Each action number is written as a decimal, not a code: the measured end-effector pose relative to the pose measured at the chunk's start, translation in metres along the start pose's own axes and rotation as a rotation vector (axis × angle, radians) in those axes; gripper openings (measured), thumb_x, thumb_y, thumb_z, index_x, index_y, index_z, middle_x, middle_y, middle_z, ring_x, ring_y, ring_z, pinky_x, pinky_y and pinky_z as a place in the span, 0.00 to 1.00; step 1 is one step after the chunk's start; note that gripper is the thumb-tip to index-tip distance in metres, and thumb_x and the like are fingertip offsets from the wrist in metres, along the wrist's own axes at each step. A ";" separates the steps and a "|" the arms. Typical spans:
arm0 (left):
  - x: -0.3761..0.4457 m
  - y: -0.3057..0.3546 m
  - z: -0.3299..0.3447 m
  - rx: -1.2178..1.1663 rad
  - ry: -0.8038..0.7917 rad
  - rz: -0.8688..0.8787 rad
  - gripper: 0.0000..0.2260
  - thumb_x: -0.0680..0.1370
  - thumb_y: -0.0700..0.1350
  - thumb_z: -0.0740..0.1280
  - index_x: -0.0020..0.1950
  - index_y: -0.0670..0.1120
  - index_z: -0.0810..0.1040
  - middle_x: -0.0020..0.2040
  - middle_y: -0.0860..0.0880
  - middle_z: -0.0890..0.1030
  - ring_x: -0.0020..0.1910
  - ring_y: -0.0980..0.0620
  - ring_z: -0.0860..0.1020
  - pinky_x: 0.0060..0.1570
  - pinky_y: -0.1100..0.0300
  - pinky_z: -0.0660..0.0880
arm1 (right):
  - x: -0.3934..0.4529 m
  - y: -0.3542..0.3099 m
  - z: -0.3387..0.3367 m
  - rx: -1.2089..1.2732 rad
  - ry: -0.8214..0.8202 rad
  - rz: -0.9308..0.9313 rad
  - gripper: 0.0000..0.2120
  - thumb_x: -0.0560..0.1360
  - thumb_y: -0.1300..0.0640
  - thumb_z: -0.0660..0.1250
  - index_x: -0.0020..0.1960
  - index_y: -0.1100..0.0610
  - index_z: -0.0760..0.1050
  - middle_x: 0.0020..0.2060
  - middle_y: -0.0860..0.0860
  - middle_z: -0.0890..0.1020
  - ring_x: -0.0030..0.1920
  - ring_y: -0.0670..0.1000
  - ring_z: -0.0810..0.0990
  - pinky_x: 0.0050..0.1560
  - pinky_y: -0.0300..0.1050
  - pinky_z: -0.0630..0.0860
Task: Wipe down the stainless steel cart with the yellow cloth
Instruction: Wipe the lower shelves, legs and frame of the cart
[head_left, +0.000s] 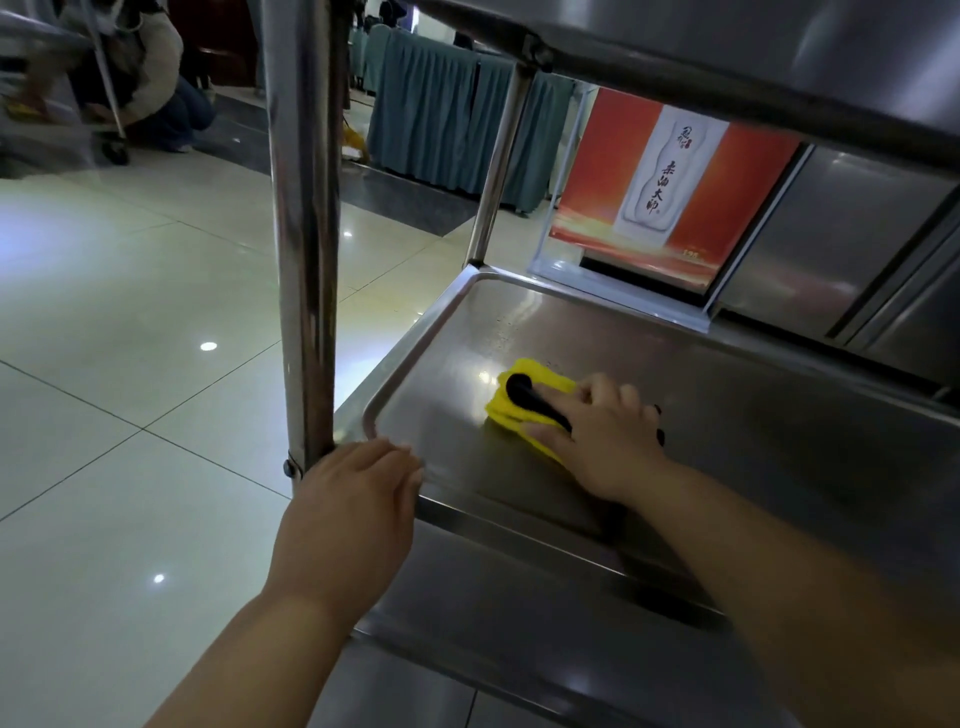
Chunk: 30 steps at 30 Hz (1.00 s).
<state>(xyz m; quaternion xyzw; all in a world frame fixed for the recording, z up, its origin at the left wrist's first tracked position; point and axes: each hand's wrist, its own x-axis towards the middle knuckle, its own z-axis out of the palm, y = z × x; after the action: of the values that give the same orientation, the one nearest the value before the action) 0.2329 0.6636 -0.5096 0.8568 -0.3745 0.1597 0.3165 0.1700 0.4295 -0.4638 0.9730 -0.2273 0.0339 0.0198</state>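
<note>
We see a shiny floor of big pale square tiles (130, 364) with thin dark lines between them. Small round spots of light (208, 346) shine on it, and a wide bright patch glows on the left. Farther back, a strip of dark grey floor (395, 197) runs across. Behind it hang long blue-green pleated cloths (441, 119), falling down to the floor. On the right stands a red and orange sign with a tall white bottle shape (654, 187) and dark writing. Beside it are grey metal cabinet doors (831, 249). Far off at top left, a person crouches low (150, 88) by a small black wheel (115, 150).
</note>
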 end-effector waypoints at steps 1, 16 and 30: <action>0.001 -0.001 0.001 -0.001 -0.005 -0.007 0.09 0.74 0.46 0.63 0.43 0.47 0.84 0.41 0.53 0.83 0.42 0.50 0.82 0.45 0.59 0.77 | 0.006 0.000 0.002 0.009 -0.002 0.041 0.25 0.76 0.31 0.48 0.72 0.32 0.55 0.54 0.47 0.62 0.52 0.50 0.59 0.59 0.51 0.59; 0.004 -0.004 0.005 -0.016 0.037 0.005 0.15 0.76 0.51 0.57 0.41 0.49 0.83 0.38 0.54 0.81 0.38 0.52 0.79 0.40 0.63 0.72 | 0.022 -0.006 0.001 0.025 -0.016 -0.172 0.24 0.76 0.33 0.51 0.72 0.31 0.56 0.51 0.46 0.61 0.52 0.50 0.60 0.52 0.46 0.57; 0.004 -0.007 0.010 -0.005 0.125 0.048 0.14 0.75 0.51 0.59 0.41 0.49 0.83 0.39 0.53 0.81 0.40 0.54 0.78 0.45 0.70 0.68 | 0.066 -0.029 0.007 0.067 0.017 -0.256 0.22 0.78 0.35 0.52 0.71 0.34 0.60 0.53 0.45 0.60 0.58 0.53 0.61 0.55 0.47 0.55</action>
<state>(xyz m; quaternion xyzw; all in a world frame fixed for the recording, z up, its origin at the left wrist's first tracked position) 0.2412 0.6584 -0.5179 0.8352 -0.3746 0.2196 0.3376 0.2428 0.4261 -0.4661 0.9939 -0.0996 0.0468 -0.0065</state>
